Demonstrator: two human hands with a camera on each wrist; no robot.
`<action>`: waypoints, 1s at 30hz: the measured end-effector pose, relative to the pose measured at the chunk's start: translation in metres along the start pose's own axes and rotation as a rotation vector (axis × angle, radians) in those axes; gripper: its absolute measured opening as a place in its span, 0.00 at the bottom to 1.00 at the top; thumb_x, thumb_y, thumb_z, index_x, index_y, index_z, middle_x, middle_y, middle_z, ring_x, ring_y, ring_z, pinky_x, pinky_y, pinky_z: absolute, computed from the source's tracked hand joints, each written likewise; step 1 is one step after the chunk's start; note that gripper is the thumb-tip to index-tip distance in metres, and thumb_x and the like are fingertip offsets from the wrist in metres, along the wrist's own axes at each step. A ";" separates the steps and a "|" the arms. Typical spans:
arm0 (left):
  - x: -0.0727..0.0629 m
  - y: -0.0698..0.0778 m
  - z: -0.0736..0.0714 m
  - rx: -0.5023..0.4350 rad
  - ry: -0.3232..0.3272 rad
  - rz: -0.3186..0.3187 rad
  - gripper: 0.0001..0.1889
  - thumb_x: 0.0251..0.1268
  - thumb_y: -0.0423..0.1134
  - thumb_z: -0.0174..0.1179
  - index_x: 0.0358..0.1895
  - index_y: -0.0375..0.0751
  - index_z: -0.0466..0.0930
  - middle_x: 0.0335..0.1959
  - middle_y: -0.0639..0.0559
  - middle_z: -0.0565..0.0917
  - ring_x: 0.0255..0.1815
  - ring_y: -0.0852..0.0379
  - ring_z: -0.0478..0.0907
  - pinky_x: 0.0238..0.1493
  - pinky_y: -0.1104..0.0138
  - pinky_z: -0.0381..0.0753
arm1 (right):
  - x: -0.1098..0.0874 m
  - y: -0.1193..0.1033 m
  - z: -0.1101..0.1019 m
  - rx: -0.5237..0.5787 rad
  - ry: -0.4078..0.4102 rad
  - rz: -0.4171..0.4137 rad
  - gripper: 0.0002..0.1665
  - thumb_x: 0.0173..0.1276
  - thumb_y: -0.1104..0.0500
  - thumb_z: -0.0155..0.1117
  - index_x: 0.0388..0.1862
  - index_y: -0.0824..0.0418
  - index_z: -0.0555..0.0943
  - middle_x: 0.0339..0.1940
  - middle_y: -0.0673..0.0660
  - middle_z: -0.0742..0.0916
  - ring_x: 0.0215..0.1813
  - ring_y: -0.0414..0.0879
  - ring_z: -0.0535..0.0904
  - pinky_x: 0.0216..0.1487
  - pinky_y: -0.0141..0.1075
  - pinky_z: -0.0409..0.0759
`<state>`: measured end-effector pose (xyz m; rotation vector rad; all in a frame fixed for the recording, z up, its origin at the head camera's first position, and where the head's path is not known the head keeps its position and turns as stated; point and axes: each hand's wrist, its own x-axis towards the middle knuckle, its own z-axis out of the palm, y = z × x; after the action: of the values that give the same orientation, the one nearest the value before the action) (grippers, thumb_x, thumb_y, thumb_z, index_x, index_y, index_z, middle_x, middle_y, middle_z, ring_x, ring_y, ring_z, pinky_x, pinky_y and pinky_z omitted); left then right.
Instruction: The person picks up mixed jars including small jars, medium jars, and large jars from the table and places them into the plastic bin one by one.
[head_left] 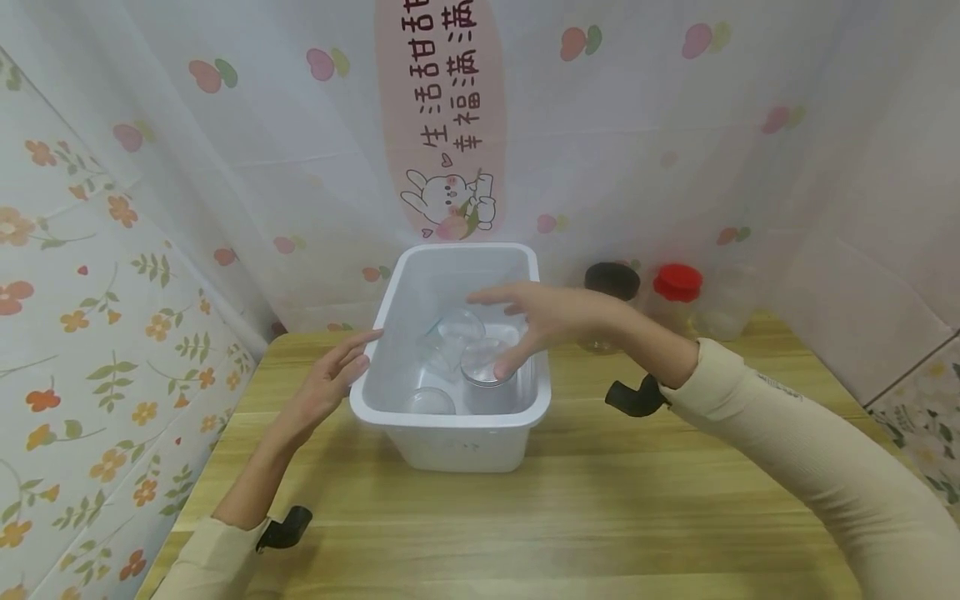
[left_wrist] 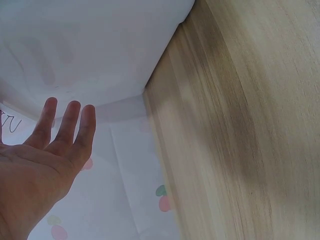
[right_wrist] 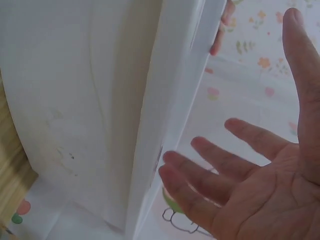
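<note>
A white plastic tub [head_left: 457,442] stands on the wooden table. Inside it lie several clear, round-topped containers; one clear jar [head_left: 487,392] with a silvery rim stands at the near right, and a clear round piece [head_left: 430,402] lies at the near left. My left hand [head_left: 330,383] rests at the tub's left rim with fingers extended; in the left wrist view the left hand [left_wrist: 50,155] shows straight fingers beside the tub wall. My right hand [head_left: 547,317] hovers over the tub's right side, fingers spread and holding nothing. The right wrist view shows the right hand [right_wrist: 250,185] with its palm bare.
Behind the right forearm stand a jar with a black lid [head_left: 612,281], another with a red lid [head_left: 678,282] and a clear jar [head_left: 727,304]. A printed curtain [head_left: 300,167] hangs behind the wooden table [head_left: 600,517].
</note>
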<state>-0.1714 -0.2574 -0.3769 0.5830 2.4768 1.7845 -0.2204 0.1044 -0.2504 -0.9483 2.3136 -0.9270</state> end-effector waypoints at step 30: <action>0.000 -0.002 0.002 -0.025 0.012 0.017 0.23 0.85 0.40 0.45 0.77 0.41 0.64 0.68 0.34 0.71 0.56 0.49 0.77 0.50 0.61 0.80 | -0.060 0.093 -0.030 -0.027 0.347 -0.046 0.28 0.63 0.52 0.78 0.60 0.56 0.82 0.50 0.54 0.86 0.54 0.52 0.83 0.53 0.49 0.81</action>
<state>-0.1714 -0.2559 -0.3794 0.5956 2.4600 1.8276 -0.2397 0.2113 -0.2890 -0.9143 2.6044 -1.1607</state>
